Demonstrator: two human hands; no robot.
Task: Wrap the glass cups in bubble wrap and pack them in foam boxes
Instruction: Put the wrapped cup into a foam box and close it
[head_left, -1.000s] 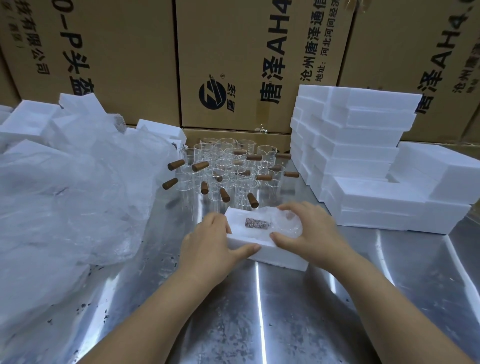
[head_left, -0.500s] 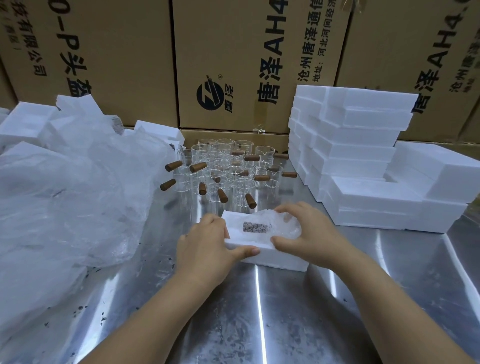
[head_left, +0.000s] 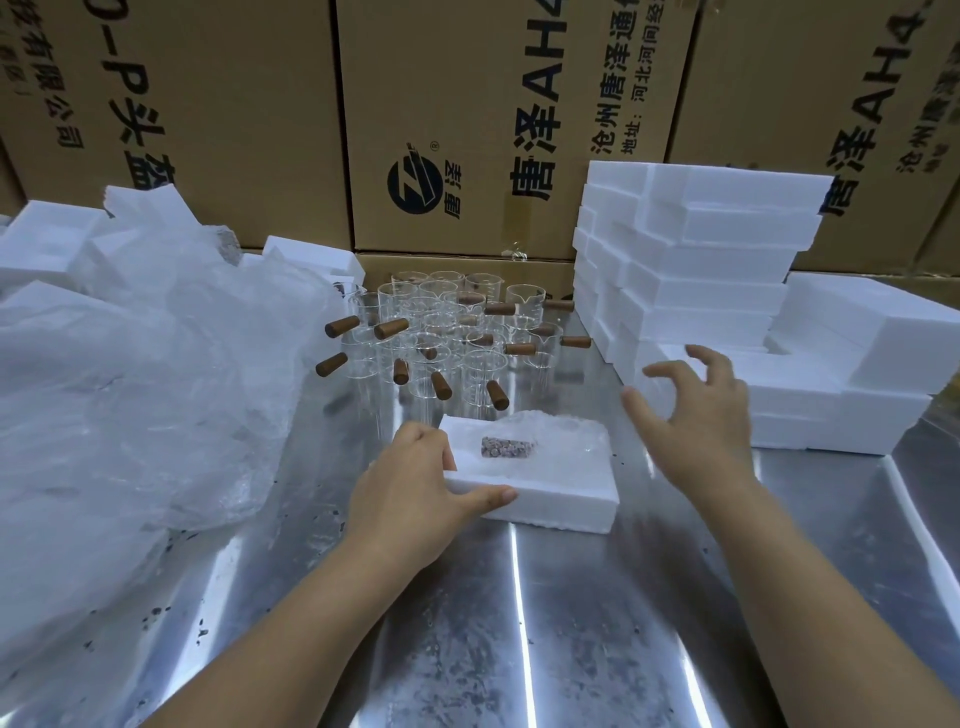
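Note:
A white foam box (head_left: 550, 499) lies open on the metal table in front of me. Inside it sits a glass cup wrapped in bubble wrap (head_left: 540, 441), its handle showing as a dark patch through the wrap. My left hand (head_left: 410, 483) grips the box's left end, thumb along the front wall and fingers over the top. My right hand (head_left: 696, 415) hovers to the right of the box with fingers spread, holding nothing, in front of a low stack of foam boxes (head_left: 810, 410). Several bare glass cups with brown wooden handles (head_left: 447, 338) stand behind the box.
A big heap of bubble wrap (head_left: 135, 384) fills the left side over more foam pieces (head_left: 47, 244). A tall foam-box stack (head_left: 696, 260) stands at back right. Cardboard cartons (head_left: 467, 119) wall off the back. The shiny table (head_left: 493, 623) stretches toward me.
My right hand has lifted off the wrapped cup and swung right toward the foam stack, fingers spreading. My left hand keeps its grip on the box.

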